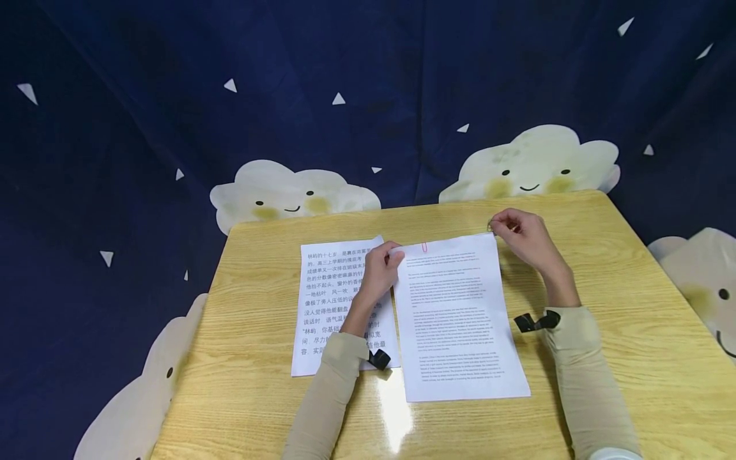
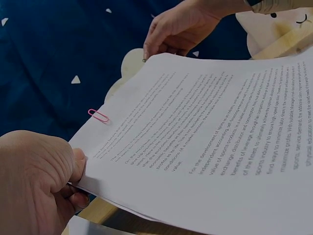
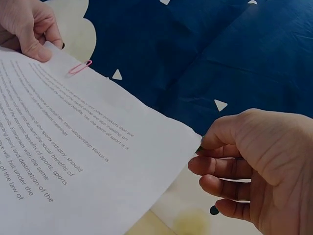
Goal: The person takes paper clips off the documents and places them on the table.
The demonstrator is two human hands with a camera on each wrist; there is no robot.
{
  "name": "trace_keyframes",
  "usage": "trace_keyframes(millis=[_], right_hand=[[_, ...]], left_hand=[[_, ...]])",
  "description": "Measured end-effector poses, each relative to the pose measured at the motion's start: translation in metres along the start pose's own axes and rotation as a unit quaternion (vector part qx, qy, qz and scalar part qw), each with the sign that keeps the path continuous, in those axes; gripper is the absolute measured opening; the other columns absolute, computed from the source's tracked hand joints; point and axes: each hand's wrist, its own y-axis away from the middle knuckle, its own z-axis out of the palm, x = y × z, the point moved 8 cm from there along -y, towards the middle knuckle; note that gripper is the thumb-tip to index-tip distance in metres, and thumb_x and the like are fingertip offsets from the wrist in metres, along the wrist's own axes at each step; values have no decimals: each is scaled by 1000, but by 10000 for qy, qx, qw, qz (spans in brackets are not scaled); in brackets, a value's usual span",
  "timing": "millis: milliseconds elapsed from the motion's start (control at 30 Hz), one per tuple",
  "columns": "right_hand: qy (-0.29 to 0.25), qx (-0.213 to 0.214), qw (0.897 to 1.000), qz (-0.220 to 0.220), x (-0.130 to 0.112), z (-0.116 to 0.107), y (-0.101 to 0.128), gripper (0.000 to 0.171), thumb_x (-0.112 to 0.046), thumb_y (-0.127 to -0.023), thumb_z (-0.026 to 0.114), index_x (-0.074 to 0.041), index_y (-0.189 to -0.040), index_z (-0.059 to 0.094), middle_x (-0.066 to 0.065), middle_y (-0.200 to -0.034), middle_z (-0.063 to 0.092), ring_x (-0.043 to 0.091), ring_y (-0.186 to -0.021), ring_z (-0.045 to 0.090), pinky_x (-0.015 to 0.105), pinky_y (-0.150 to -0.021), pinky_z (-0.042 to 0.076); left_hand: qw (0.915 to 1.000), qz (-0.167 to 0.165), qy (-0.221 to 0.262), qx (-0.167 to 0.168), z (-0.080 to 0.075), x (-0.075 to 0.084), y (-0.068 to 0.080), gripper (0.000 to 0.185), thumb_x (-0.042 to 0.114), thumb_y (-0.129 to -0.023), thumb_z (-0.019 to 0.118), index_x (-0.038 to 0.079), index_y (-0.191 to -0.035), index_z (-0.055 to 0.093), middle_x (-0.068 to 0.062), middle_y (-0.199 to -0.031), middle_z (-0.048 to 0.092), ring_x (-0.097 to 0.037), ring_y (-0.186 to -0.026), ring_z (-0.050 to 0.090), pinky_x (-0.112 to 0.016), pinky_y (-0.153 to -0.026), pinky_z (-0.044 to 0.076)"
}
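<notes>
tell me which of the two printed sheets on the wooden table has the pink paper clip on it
The white English-text sheet on the right, gripped at its top corners by left hand and right hand, carries the pink paper clip. The Chinese-text sheet shows none.

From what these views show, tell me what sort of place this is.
Probably a small desk set up for paperwork, perhaps at home or in a recording corner. A wooden table carries printed pages joined by a pink paper clip, and a dark blue cloth with smiling clouds hangs behind it.

Head view high, looking down; wrist views close, facing each other; all share clipped sheets [image 1: 460, 313]
</notes>
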Motion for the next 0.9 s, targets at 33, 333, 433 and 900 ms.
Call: trace_keyframes(millis=[33, 333, 433, 900], right_hand=[[11, -4, 10000, 18, 1, 0, 0, 25, -22, -107, 60, -1, -109, 72, 14, -95, 71, 21, -78, 53, 25, -60, 40], [141, -56, 9998, 119, 11, -1, -1, 25, -20, -107, 58, 1, -109, 71, 17, -96, 72, 23, -81, 56, 25, -58, 42], [151, -67, 9998, 105, 12, -1, -1, 24, -19, -107, 59, 2, -109, 71, 17, -95, 72, 21, -80, 56, 24, -58, 42], [308, -330, 9971, 616, 34, -2, 1, 27, -21, -108, 56, 3, -111, 69, 22, -98, 70, 25, -76, 54, 27, -60, 42]], left_hand=[[10000, 5, -10, 3, 0, 0, 0, 17, 12, -105, 61, 2, -111, 74, -5, -70, 56, -12, -59, 49, -22, -54, 38], [10000, 2, 12, 24, 1, -3, 0, 18, 13, -105, 61, 1, -112, 74, -5, -70, 57, -12, -58, 47, -23, -53, 38], [10000, 5, 1, 20, 1, -3, -1, 19, 13, -105, 62, 1, -112, 74, -7, -71, 58, -12, -58, 48, -23, -54, 38], [10000, -40, 16, -6, 3, -3, 0, 17, 12, -105, 61, 2, -110, 74, -5, -70, 57, -12, -57, 48, -22, -52, 38]])
